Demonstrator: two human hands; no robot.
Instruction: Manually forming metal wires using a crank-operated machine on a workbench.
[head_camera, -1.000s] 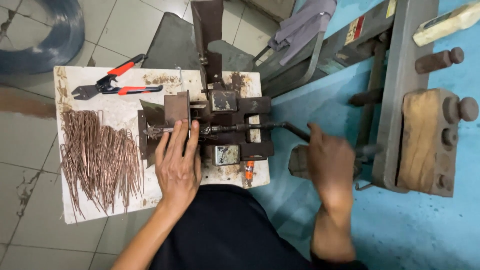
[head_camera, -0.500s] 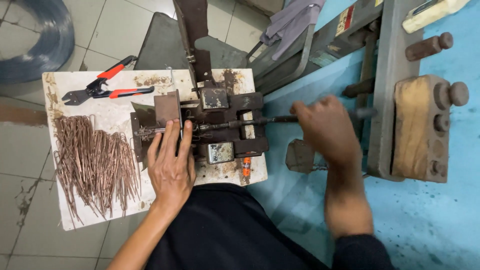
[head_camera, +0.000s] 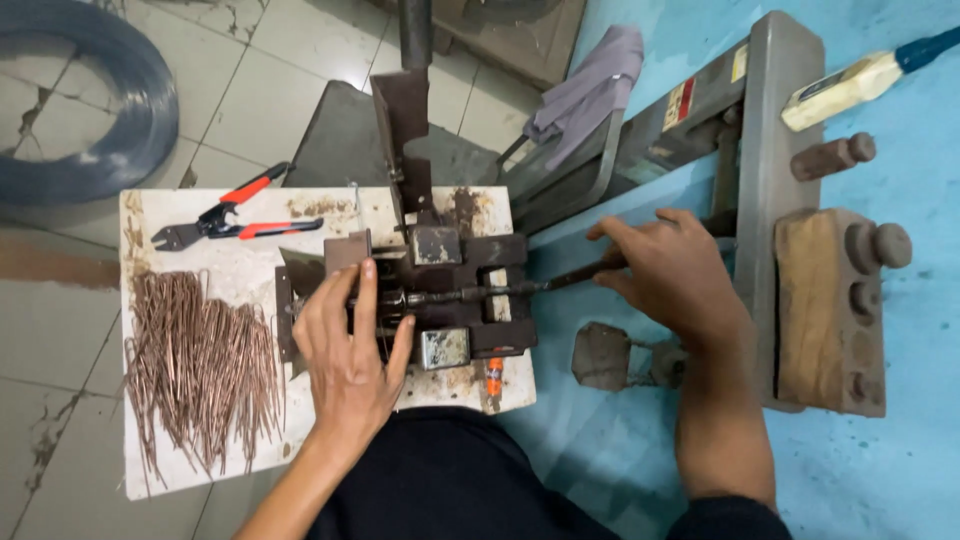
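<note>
Head view looks straight down on a rusty bending jig bolted at the right end of a white tabletop, its single long lever handle running out to the right. One left hand lies palm-down on the jig's left part, fingers pressed together and index stretched forward, while one right hand, arm reaching up from below, curls loosely over the lever with fingers slightly spread. Left of the jig lies one heap of copper-coloured wire pieces, too many to count, with one pair of red-handled pliers above it; one wire coil rests on the tiled floor.
</note>
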